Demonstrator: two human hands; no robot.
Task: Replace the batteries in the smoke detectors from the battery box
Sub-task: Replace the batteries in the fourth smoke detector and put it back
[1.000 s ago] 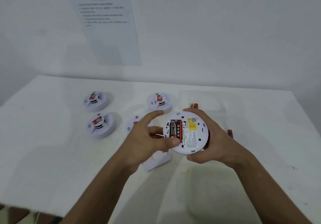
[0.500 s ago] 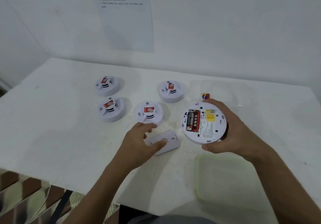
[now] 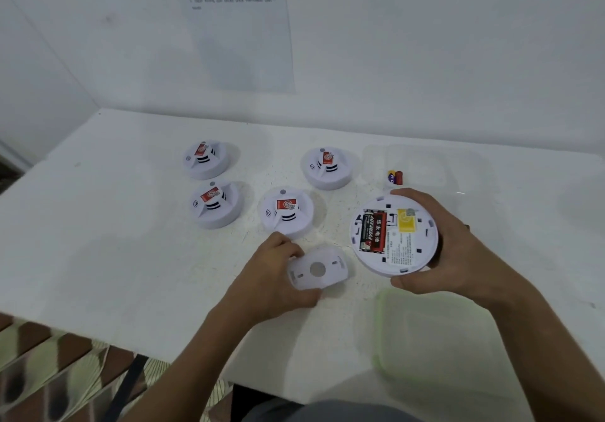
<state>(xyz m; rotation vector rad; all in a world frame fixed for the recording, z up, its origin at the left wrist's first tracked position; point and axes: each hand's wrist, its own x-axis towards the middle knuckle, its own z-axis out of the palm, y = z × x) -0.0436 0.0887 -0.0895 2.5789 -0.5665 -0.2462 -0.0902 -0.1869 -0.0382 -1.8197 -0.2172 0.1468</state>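
Cover plate (image 3: 317, 269), pinched by the left hand (image 3: 271, 277), lies just left of the upturned detector (image 3: 394, 235) gripped by the right hand (image 3: 458, 251).

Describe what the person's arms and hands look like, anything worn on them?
Both forearms are bare right down to the frame's edge, with no sleeves in view. The left hand and right hand wear no gloves, and no watch, bracelet or ring shows on either.

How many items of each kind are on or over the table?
Smoke detectors: 5, four on the table, one held
Mounting plate: 1
Clear battery box: 1
Box lid: 1
Batteries seen: 4, two fitted, two loose
Total: 12
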